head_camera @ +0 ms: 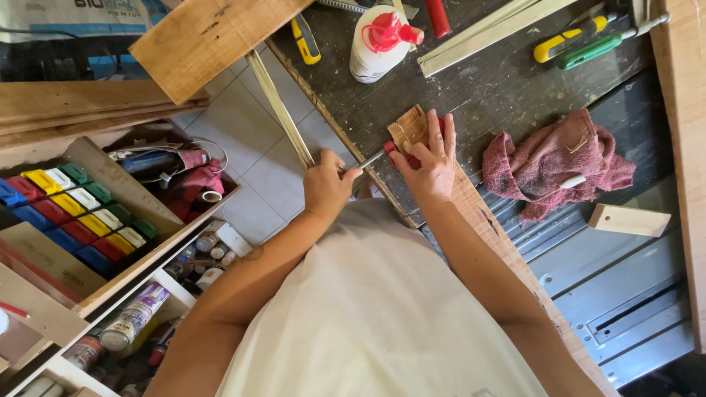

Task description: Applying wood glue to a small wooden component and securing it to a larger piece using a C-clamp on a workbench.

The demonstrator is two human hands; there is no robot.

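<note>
Fingers of the right hand (pixel 432 163) are pressing flat, spread open, on a small wood block (pixel 409 126) at the bench edge (pixel 353 151), steadying it, while the left hand (pixel 327 184) at nine o'clock is gripping a thin metal tool (pixel 373 158) against it.

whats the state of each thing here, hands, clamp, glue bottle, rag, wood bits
left hand: closed on the clamp's metal bar
right hand: flat on the small wood piece
red clamp: partly hidden under the right hand
glue bottle: lying down, red cap on
red rag: crumpled
wood block: lying loose
</note>
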